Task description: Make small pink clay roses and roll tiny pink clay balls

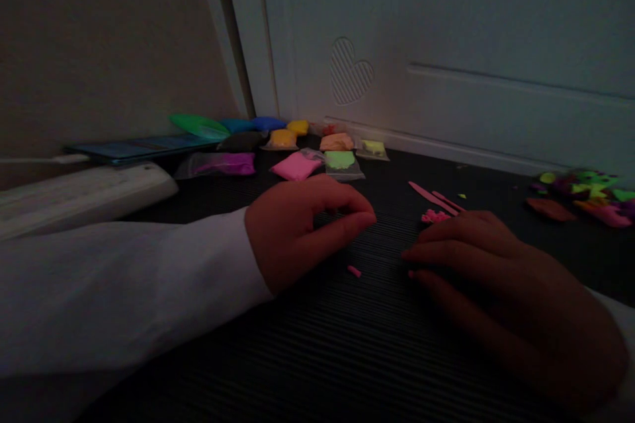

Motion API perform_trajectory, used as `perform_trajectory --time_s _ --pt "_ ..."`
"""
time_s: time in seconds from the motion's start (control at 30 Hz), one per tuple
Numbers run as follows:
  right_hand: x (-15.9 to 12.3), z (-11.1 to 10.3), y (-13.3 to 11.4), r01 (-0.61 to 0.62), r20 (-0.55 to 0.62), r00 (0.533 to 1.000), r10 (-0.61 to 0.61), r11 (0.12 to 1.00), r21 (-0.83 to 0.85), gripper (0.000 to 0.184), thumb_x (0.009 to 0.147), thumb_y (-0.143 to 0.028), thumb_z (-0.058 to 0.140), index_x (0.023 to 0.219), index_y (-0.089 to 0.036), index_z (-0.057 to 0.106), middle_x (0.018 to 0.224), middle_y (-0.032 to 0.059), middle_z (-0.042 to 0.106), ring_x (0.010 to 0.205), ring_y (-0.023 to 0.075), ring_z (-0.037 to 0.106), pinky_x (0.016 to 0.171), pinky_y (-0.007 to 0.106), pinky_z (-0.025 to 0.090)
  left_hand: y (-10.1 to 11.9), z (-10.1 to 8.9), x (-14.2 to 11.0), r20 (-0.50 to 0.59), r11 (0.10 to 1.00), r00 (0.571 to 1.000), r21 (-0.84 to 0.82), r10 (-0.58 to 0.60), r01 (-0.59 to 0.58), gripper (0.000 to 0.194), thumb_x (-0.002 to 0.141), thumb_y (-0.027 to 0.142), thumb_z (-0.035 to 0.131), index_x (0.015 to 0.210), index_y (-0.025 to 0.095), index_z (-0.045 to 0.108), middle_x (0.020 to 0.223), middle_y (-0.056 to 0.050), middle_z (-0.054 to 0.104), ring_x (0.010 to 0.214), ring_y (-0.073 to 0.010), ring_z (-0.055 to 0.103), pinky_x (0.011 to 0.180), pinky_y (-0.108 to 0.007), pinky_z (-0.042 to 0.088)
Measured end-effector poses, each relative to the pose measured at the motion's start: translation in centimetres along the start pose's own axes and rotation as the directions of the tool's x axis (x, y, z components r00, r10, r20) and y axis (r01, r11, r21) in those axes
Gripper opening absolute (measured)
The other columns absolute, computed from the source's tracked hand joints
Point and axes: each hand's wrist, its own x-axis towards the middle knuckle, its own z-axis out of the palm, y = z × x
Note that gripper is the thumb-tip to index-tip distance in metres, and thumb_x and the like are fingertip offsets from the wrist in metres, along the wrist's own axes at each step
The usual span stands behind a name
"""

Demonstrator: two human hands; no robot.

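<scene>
My left hand [307, 231] hovers over the dark ribbed surface, its thumb and forefinger pressed together; anything between the tips is too small to see. Below it lies a short pink piece of modelling clay [354, 271]. My right hand [510, 304] is low over the surface, fingers curled towards the thumb, with a tiny pink bit of clay [411, 274] at the fingertips. Just beyond that hand are a small crumbly pink clay clump [435, 216], a pink plastic knife [430, 197] and a thinner pink tool [446, 201].
Clay packets stand at the back, among them a pink one [296, 165], a light green one [341, 161] and a purple one [233, 164]. A white power strip [99, 192] and a flat dark device [139, 147] lie left. Mixed coloured clay [595, 192] sits right, before a white panel [446, 26].
</scene>
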Motion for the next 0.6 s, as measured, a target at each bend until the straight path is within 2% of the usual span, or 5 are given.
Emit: perform_trajectory --time_s 0.13,0.23,0.33,0.47,0.6 --pt "0.04 0.0 -0.04 -0.004 0.003 1.0 0.004 1.0 -0.009 0.02 0.077 -0.016 0.047 0.094 -0.021 0.056 0.093 0.0009 0.054 0.086 0.0137 0.045 0.074 0.033 0.035 -0.1 -0.07 0.22 0.004 1.0 1.0 0.016 -0.013 0.013 0.013 0.071 0.03 0.055 0.073 0.018 0.06 0.072 0.005 0.059 0.069 -0.0081 0.052 0.064 -0.02 0.037" --pt "0.02 -0.02 -0.05 -0.002 0.003 1.0 0.002 1.0 0.0 0.02 0.077 -0.016 0.047 0.093 -0.021 0.056 0.093 0.0012 0.054 0.086 0.0142 0.045 0.075 0.034 0.035 -0.34 0.01 0.3 0.009 1.0 1.0 0.019 -0.001 0.0 0.01 0.068 0.027 0.059 0.071 0.017 0.059 0.073 0.005 0.059 0.07 -0.0085 0.052 0.065 -0.021 0.037" --pt "-0.05 0.0 -0.04 -0.008 -0.005 1.0 0.008 1.0 0.009 0.019 0.076 -0.015 0.047 0.092 -0.022 0.056 0.093 0.0017 0.054 0.087 0.0151 0.046 0.075 0.034 0.035 -0.65 0.13 0.27 0.013 1.0 1.0 0.004 0.024 -0.024 0.007 0.069 0.021 0.057 0.075 0.018 0.06 0.077 0.004 0.059 0.075 -0.0099 0.052 0.071 -0.024 0.037" --pt "-0.01 0.05 -0.04 -0.001 -0.011 1.0 0.001 1.0 0.022 0.022 0.074 -0.014 0.05 0.093 -0.021 0.057 0.093 0.0023 0.055 0.087 0.0162 0.046 0.075 0.035 0.035 -0.81 0.19 0.16 0.049 0.997 0.996 -0.03 0.076 -0.075 0.014 0.071 0.016 0.053 0.081 0.019 0.061 0.081 0.002 0.06 0.079 -0.0112 0.052 0.076 -0.026 0.037" --pt "0.09 0.02 -0.1 -0.007 -0.009 1.0 0.007 1.0 0.015 0.023 0.075 -0.014 0.049 0.095 -0.021 0.057 0.093 0.0025 0.056 0.086 0.0164 0.047 0.074 0.036 0.035 -0.76 0.2 0.09 0.054 0.998 0.996 -0.02 0.068 -0.067 0.018 0.07 0.015 0.053 0.086 0.019 0.06 0.082 0.002 0.061 0.079 -0.0112 0.053 0.076 -0.027 0.038"
